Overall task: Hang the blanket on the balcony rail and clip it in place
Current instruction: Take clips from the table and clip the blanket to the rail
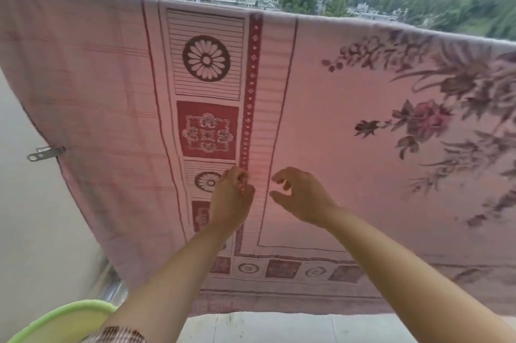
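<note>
A pink blanket [321, 124] with dark red squares, round flower motifs and a floral print hangs over the balcony rail, which its top fold hides. It reaches down almost to the floor. A metal clip [46, 153] grips the blanket's left edge at mid height. My left hand [231, 203] is against the blanket beside the dotted red stripe, fingers curled and apparently pinching the fabric. My right hand [301, 197] hovers just to the right of it, fingers loosely bent, holding nothing.
A white wall [33, 217] stands close on the left. A light green basin rim [64, 317] shows at the bottom left, near my left elbow. Pale floor tiles [265, 328] lie below the blanket's hem. Beyond the rail are hillside buildings and trees.
</note>
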Available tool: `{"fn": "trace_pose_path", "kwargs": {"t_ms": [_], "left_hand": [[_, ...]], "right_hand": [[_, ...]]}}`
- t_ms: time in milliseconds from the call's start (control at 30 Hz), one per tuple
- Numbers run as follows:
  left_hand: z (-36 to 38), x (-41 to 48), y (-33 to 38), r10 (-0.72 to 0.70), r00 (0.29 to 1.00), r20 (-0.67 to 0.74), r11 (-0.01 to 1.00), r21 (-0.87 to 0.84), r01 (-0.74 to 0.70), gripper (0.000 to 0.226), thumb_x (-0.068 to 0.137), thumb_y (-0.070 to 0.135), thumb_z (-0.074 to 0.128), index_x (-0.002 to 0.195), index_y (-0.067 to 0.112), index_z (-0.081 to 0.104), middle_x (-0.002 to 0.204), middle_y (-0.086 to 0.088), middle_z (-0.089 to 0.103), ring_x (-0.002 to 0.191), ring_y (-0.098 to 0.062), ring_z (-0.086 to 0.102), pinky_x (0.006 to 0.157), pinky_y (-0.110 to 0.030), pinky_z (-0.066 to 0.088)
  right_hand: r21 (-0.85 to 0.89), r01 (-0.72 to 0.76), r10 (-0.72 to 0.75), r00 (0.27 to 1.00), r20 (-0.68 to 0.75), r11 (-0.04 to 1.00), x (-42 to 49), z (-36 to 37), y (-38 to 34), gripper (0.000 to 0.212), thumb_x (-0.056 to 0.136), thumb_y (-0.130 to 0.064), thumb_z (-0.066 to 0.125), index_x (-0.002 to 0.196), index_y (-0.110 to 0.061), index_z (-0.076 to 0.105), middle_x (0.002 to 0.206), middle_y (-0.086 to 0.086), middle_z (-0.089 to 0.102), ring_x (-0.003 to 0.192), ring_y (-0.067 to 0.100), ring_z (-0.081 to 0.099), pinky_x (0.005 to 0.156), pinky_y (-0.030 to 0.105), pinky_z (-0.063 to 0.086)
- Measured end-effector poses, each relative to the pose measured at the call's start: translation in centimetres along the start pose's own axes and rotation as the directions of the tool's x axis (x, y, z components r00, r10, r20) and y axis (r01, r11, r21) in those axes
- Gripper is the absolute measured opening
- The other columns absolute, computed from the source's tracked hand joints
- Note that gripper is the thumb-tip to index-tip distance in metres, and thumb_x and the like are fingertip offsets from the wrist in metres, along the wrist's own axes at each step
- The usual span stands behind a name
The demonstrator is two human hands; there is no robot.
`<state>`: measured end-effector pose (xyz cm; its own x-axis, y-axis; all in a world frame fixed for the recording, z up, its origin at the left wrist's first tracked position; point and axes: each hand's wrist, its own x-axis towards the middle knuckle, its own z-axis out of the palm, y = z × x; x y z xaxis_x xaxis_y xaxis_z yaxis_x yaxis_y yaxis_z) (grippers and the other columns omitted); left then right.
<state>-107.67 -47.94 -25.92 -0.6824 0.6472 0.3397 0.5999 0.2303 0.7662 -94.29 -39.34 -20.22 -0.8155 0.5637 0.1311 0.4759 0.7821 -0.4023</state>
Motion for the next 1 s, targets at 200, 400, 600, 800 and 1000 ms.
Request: {"fn": "trace_pose_path", "kwargs": {"t_ms": [200,400,600,800,1000], "left_hand": [[14.3,-5.3,12.7,0.148,0.938,0.314,0.989,-0.041,-0.143,0.023,0.084,0.014,0.056,0.107,0.015,0.056,0.109,-0.001,0.055,0.099,-0.02,0.052,0.083,-0.029,0.043],[27.2,-9.7,25.8,0.284,0.783,0.553,0.952,-0.065,-0.3,0.029,0.083,0.019,0.055,0.113,0.017,0.056,0.122,-0.002,0.051,0.117,-0.022,0.045,0.093,-0.033,0.041],[40.2,-13.6,36.7,0.414,0.615,0.671,0.869,-0.089,-0.487,0.031,0.085,0.018,0.052,0.115,0.016,0.055,0.127,-0.005,0.049,0.119,-0.026,0.045,0.098,-0.034,0.04],[55.9,-16.8,48.2,0.505,0.459,0.731,0.795,-0.186,-0.578,0.035,0.084,0.02,0.051,0.119,0.017,0.054,0.126,-0.005,0.049,0.121,-0.025,0.042,0.098,-0.034,0.039],[69.0,-20.1,58.5,0.522,0.323,0.79,0.736,-0.224,-0.639,0.04,0.087,0.03,0.051,0.124,0.017,0.051,0.13,-0.007,0.048,0.122,-0.026,0.041,0.096,-0.038,0.041]], "right_hand": [[-0.011,-0.329,0.327,0.941,-0.083,0.944,-13.1,-7.1,14.7,0.046,0.088,-0.032,0.059,0.131,-0.016,0.051,0.129,0.001,0.055,0.11,0.019,0.055,0.089,0.03,0.044],[0.023,-0.596,0.589,0.787,-0.184,0.803,-24.4,-14.0,27.5,0.05,0.088,-0.029,0.058,0.133,-0.012,0.048,0.133,0.009,0.052,0.115,0.026,0.054,0.094,0.033,0.042],[0.111,-0.757,0.757,0.609,-0.237,0.644,-33.2,-18.2,39.4,0.048,0.087,-0.029,0.052,0.132,-0.012,0.048,0.132,0.007,0.049,0.12,0.027,0.05,0.096,0.036,0.041],[0.195,-0.842,0.849,0.439,-0.295,0.503,-39.6,-24.8,53.5,0.047,0.087,-0.029,0.051,0.13,-0.012,0.046,0.131,0.006,0.048,0.121,0.025,0.049,0.099,0.038,0.041],[0.225,-0.914,0.919,0.268,-0.289,0.337,-46.2,-31.2,65.7,0.045,0.091,-0.031,0.051,0.13,-0.01,0.044,0.133,0.008,0.044,0.122,0.027,0.047,0.098,0.04,0.041]]}}
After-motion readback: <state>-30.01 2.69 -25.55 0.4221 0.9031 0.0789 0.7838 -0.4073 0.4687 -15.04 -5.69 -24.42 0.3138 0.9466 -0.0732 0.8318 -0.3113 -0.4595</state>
